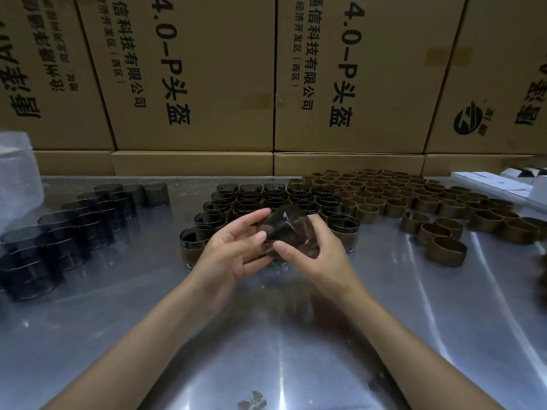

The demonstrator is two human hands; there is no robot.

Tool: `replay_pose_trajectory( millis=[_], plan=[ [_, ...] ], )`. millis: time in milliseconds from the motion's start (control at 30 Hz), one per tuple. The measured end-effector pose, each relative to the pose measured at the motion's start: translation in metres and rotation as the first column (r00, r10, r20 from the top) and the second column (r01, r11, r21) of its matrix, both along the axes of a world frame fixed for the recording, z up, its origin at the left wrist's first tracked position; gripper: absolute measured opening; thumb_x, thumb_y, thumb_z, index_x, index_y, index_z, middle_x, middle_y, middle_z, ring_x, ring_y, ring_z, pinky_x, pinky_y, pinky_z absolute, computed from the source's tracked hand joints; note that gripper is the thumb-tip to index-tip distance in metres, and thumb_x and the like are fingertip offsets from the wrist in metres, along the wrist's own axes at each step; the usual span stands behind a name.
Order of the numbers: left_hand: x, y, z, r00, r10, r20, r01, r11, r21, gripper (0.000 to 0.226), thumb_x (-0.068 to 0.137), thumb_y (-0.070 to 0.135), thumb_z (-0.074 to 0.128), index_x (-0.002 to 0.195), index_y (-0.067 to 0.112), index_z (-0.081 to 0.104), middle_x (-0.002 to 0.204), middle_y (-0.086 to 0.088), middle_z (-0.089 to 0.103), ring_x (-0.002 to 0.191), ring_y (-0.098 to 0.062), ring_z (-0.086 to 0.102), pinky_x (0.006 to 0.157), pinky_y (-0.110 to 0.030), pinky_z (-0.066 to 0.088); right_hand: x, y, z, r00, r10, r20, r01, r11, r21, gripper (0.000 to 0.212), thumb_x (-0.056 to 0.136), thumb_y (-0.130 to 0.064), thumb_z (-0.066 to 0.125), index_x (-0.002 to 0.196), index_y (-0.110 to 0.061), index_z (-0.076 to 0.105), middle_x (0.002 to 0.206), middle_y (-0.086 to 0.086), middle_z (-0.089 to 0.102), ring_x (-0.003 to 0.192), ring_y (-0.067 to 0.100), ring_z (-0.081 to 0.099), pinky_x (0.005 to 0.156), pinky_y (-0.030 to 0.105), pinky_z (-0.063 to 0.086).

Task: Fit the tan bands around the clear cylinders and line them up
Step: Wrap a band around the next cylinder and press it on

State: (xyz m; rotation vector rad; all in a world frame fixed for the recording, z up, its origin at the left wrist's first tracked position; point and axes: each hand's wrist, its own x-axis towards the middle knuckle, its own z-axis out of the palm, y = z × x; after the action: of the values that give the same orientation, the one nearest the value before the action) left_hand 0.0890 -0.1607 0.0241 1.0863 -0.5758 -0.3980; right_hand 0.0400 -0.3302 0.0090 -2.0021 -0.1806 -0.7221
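Observation:
Both my hands hold one clear cylinder (pixel 288 229) tilted above the table's middle, with a tan band around it that is partly blurred. My left hand (pixel 233 250) cups its left side with relaxed fingers touching it. My right hand (pixel 313 250) grips its right side, thumb across the front. Behind them stand rows of banded cylinders (pixel 260 199). A field of loose tan bands (pixel 414 199) lies to the right. Bare dark-tinted clear cylinders (pixel 68 229) stand in rows at the left.
The table (pixel 266 335) is shiny metal. Cardboard boxes (pixel 266 75) form a wall along its back edge. A clear plastic bag (pixel 14 173) sits at the far left. White cartons (pixel 503 182) lie at the back right.

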Motion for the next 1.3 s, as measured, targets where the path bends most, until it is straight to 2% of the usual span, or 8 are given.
replay_pose_trajectory(
  millis=[133, 267, 533, 700, 733, 833, 1067, 1300],
  plan=[
    [0.003, 0.002, -0.008, 0.924, -0.006, 0.383, -0.141, 0.924, 0.355, 0.047, 0.082, 0.028, 0.071, 0.126, 0.033, 0.055, 0.083, -0.001, 0.073, 0.069, -0.015, 0.069, 0.065, -0.026, 0.057, -0.009, -0.019, 0.012, 0.979, -0.129, -0.159, 0.091, 0.97, -0.227, 0.058, 0.053, -0.077, 0.062, 0.087, -0.031, 0.05, 0.079, -0.011, 0.062, 0.075, 0.004, 0.059, 0.068, 0.035, 0.051],
    [0.005, 0.003, -0.02, 0.626, -0.182, 0.758, -0.458, 0.701, 0.546, 0.063, 0.084, 0.041, 0.068, 0.141, 0.033, 0.042, 0.061, 0.011, 0.067, 0.056, -0.001, 0.061, 0.056, -0.016, 0.045, -0.013, -0.033, 0.016, 0.92, -0.159, -0.359, 0.023, 0.935, -0.355, 0.062, 0.05, -0.078, 0.063, 0.092, -0.035, 0.049, 0.085, -0.013, 0.063, 0.078, 0.003, 0.06, 0.068, 0.03, 0.052],
    [0.009, 0.0, -0.025, 0.619, -0.301, 0.725, -0.484, 0.581, 0.654, 0.063, 0.076, 0.059, 0.068, 0.13, 0.031, 0.053, 0.054, 0.016, 0.059, 0.052, -0.003, 0.056, 0.049, -0.021, 0.038, -0.01, -0.042, 0.008, 0.801, -0.102, -0.59, -0.124, 0.936, -0.33, 0.084, 0.034, -0.094, 0.058, 0.093, -0.034, 0.054, 0.086, -0.017, 0.06, 0.077, -0.002, 0.056, 0.063, 0.021, 0.041],
    [0.011, 0.0, -0.026, 0.656, -0.286, 0.698, -0.427, 0.622, 0.656, 0.066, 0.075, 0.063, 0.063, 0.131, 0.028, 0.053, 0.056, 0.009, 0.063, 0.053, -0.002, 0.058, 0.052, -0.02, 0.042, -0.004, -0.062, 0.018, 0.906, -0.131, -0.403, 0.202, 0.97, 0.137, 0.061, 0.071, -0.08, 0.04, 0.085, -0.025, 0.063, 0.086, -0.006, 0.058, 0.073, 0.006, 0.052, 0.065, 0.024, 0.038],
    [0.011, 0.0, -0.027, 0.658, -0.285, 0.697, -0.425, 0.623, 0.656, 0.066, 0.075, 0.064, 0.061, 0.131, 0.03, 0.053, 0.057, 0.009, 0.063, 0.053, -0.003, 0.058, 0.052, -0.021, 0.042, -0.003, -0.071, 0.015, 0.898, -0.314, -0.307, 0.365, 0.923, 0.121, 0.048, 0.083, -0.068, 0.047, 0.085, -0.022, 0.062, 0.095, -0.004, 0.06, 0.076, 0.006, 0.052, 0.065, 0.024, 0.037],
    [0.012, 0.0, -0.028, 0.652, -0.289, 0.701, -0.433, 0.617, 0.657, 0.062, 0.075, 0.065, 0.061, 0.128, 0.033, 0.053, 0.057, 0.01, 0.063, 0.054, -0.003, 0.058, 0.054, -0.022, 0.042, -0.009, -0.097, -0.002, 0.599, -0.768, -0.227, 0.765, 0.632, -0.12, 0.019, 0.093, -0.035, 0.055, 0.105, -0.021, 0.058, 0.132, 0.005, 0.042, 0.095, 0.022, 0.056, 0.075, 0.029, 0.038],
    [0.015, 0.0, -0.031, 0.647, -0.267, 0.714, -0.449, 0.624, 0.64, 0.053, 0.077, 0.062, 0.062, 0.122, 0.035, 0.055, 0.054, 0.01, 0.061, 0.052, -0.002, 0.054, 0.057, -0.033, 0.046, 0.0, -0.109, -0.016, 0.296, -0.873, -0.387, 0.832, 0.435, -0.346, 0.053, 0.09, -0.026, 0.058, 0.135, -0.005, 0.042, 0.156, 0.02, 0.0, 0.129, 0.04, 0.035, 0.106, 0.044, 0.029],
    [0.017, 0.0, -0.033, 0.655, -0.26, 0.71, -0.441, 0.632, 0.637, 0.056, 0.074, 0.067, 0.06, 0.119, 0.035, 0.058, 0.053, 0.012, 0.057, 0.051, -0.002, 0.051, 0.056, -0.036, 0.044, 0.001, -0.109, -0.014, 0.219, -0.889, -0.402, 0.819, 0.391, -0.42, 0.05, 0.089, -0.027, 0.059, 0.131, -0.002, 0.048, 0.141, 0.018, 0.028, 0.128, 0.035, 0.03, 0.105, 0.041, 0.026]
  ],
)
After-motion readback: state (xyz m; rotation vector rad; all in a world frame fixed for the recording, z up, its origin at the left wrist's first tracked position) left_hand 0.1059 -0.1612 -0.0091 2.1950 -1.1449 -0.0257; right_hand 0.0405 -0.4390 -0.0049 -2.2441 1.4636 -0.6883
